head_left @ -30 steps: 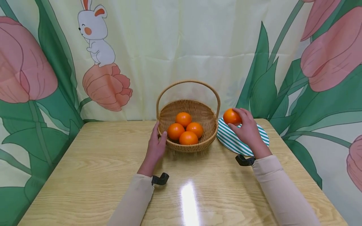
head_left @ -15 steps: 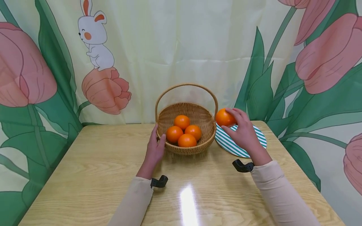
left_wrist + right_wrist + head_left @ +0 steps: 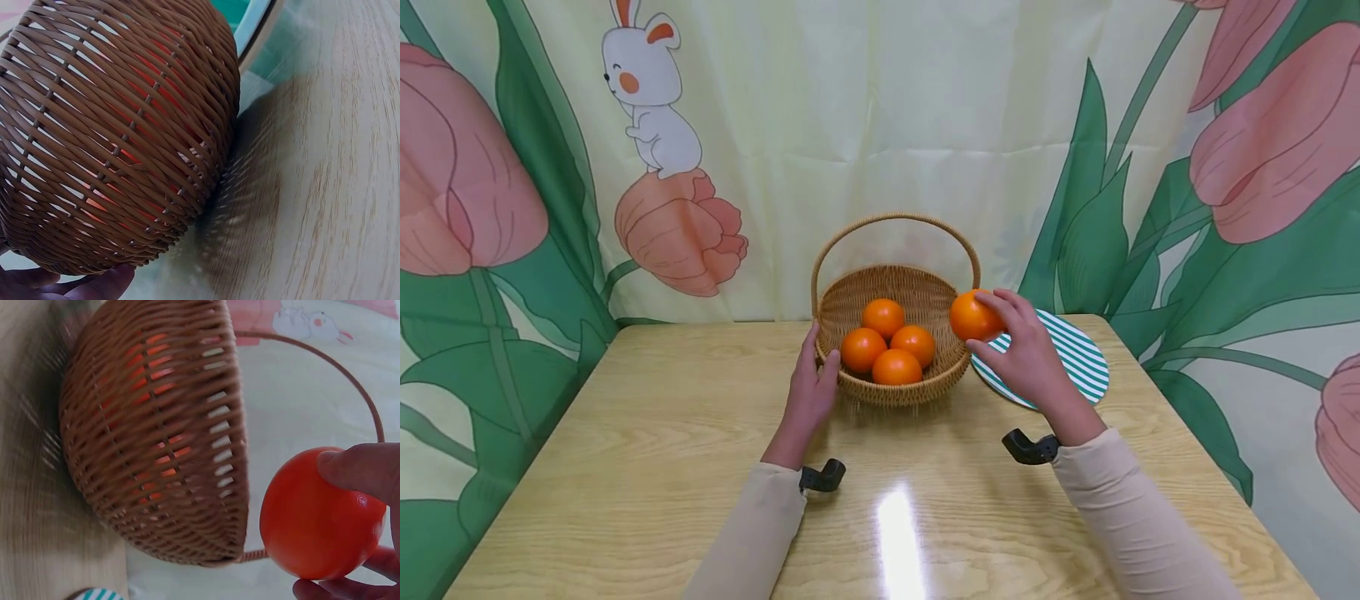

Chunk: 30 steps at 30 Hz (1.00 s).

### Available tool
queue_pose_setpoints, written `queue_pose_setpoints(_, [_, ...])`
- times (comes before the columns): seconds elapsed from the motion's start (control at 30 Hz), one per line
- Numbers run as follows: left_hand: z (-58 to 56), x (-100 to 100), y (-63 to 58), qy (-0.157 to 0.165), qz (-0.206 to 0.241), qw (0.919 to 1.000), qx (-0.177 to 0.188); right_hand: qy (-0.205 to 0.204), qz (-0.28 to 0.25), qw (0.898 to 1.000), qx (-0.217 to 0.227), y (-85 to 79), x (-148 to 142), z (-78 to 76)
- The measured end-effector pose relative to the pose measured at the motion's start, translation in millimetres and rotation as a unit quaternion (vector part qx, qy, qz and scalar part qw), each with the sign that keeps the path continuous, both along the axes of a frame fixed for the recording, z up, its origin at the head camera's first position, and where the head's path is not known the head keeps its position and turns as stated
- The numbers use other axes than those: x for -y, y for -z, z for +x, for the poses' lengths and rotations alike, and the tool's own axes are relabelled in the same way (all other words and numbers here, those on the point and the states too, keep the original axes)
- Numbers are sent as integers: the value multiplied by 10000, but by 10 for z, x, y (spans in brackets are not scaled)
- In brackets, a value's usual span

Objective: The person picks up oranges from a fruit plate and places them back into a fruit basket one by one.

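Observation:
A brown wicker basket (image 3: 897, 395) with an arched handle stands on the table, with several oranges (image 3: 897, 367) inside. My left hand (image 3: 813, 383) holds the basket's left side near the rim; in the left wrist view its fingertips (image 3: 115, 281) lie against the woven wall. At the basket's right rim, my right hand (image 3: 1030, 350) pinches one more orange (image 3: 973, 317) between thumb and fingers. The right wrist view shows this orange (image 3: 319, 519) raised beside the basket's opening, near the handle. Other oranges show red through the weave.
A round flat piece with green and white stripes (image 3: 1078, 358) lies on the wooden table (image 3: 700, 433), right of the basket and partly under my right hand. Behind the table hangs a curtain (image 3: 880, 108) printed with tulips and a rabbit.
My right hand has carried its orange leftward, from above the striped piece to the basket's right rim. The left hand and the basket have stayed in place.

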State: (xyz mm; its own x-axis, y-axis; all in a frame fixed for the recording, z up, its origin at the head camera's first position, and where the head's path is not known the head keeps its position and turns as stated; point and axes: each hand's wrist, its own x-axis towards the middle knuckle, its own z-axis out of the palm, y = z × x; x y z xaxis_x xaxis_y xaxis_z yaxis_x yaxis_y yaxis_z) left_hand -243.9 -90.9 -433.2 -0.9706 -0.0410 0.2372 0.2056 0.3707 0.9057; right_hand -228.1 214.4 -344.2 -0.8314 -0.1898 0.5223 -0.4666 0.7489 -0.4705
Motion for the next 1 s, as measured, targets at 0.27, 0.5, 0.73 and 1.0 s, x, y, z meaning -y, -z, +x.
queue_pose_setpoints(0.27, [19, 5, -31, 39, 0, 10000, 9, -220, 51, 9996, -192, 65, 94, -18])
queue_pose_setpoints(0.5, [24, 1, -31, 32, 57, 10000, 50, -332, 162, 9991, -197, 82, 160, -46])
queue_pose_setpoints(0.73, [19, 9, -52, 48, 57, 10000, -4, -457, 272, 9985, -121, 72, 204, -72])
queue_pose_setpoints(1.0, [22, 25, -41, 76, 10, 9999, 74, -639, 466, 9968, 66, 70, 205, -123])
